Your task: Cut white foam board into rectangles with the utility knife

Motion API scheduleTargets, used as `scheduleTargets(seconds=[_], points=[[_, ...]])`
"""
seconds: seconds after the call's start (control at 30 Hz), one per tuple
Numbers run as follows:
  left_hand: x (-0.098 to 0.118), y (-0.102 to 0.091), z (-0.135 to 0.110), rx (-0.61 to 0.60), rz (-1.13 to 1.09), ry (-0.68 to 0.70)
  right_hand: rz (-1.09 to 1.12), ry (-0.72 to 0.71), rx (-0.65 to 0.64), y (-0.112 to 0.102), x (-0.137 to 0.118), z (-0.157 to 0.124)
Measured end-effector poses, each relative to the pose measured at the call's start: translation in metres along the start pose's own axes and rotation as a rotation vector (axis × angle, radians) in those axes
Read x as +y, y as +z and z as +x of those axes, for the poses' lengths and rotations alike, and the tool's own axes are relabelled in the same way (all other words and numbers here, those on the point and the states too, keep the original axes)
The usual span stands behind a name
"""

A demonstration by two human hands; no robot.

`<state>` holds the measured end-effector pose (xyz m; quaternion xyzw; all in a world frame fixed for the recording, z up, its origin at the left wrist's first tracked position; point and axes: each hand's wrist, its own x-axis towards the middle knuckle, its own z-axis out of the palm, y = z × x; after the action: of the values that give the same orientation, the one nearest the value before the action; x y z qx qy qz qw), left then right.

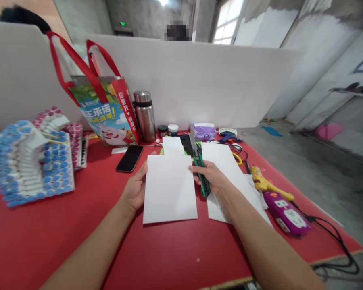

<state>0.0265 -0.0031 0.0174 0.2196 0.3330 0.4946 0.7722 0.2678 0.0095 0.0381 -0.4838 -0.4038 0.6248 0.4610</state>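
Observation:
A white sheet (169, 189) lies on the red table (78, 225) in front of me. My left hand (136, 187) holds its left edge, fingers curled under the sheet. My right hand (210, 177) is closed round a green utility knife (199, 165) whose blade is out and points away from me, along the sheet's right edge. A smaller white piece (173, 146) lies just beyond the sheet. More white sheets (226, 169) lie under and to the right of my right hand.
A black phone (129, 158), steel flask (144, 116) and red shopping bag (109, 112) stand at the back left. A blue and white model (30, 161) fills the left. A yellow glue gun (264, 183), purple case (286, 213) and black cable (335, 237) lie right. A white partition (199, 80) backs the table.

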Motion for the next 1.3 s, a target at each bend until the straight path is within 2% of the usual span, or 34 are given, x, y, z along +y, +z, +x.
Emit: scheduleTargets(seconds=[0.17,0.33,0.4,0.5,0.57,0.63,0.73,0.8,0.87,0.97,1.03,1.1,1.2,1.3], points=[[0.003,-0.001,-0.003,-0.029,0.002,-0.005,-0.009,-0.016,-0.018,0.001,-0.002,-0.002],[0.005,0.000,-0.001,0.033,0.030,-0.002,-0.005,-0.013,-0.007,0.004,0.001,-0.001],[0.007,-0.002,0.003,0.106,0.068,0.106,-0.027,-0.009,-0.008,0.006,0.003,-0.001],[0.011,-0.009,0.008,0.209,0.198,0.423,-0.129,0.009,-0.018,0.009,0.008,0.000],[0.014,-0.016,0.010,0.235,0.330,0.603,-0.253,0.000,-0.001,0.009,0.010,0.000],[0.018,-0.020,0.009,0.261,0.426,0.701,-0.401,-0.049,0.053,0.007,0.012,0.001],[0.020,-0.020,0.005,0.303,0.508,0.740,-0.516,-0.132,0.129,0.002,0.011,0.002],[0.017,-0.015,0.002,0.252,0.624,0.730,-0.504,-0.151,0.134,0.000,0.010,0.002],[0.011,-0.009,-0.001,0.123,0.816,0.705,-0.486,-0.159,0.128,-0.001,0.009,0.002],[-0.004,-0.003,-0.004,-0.062,1.073,0.605,-0.494,-0.163,0.117,0.000,0.011,0.003],[-0.013,-0.002,-0.005,-0.146,1.239,0.533,-0.510,-0.157,0.111,0.000,0.013,0.004],[-0.019,-0.003,-0.005,-0.220,1.499,0.494,-0.528,-0.141,0.101,0.000,0.015,0.005],[-0.020,-0.005,-0.006,-0.275,1.894,0.470,-0.539,-0.103,0.089,0.001,0.016,0.006],[-0.018,-0.005,-0.006,-0.280,2.048,0.478,-0.552,-0.063,0.084,0.003,0.015,0.004]])
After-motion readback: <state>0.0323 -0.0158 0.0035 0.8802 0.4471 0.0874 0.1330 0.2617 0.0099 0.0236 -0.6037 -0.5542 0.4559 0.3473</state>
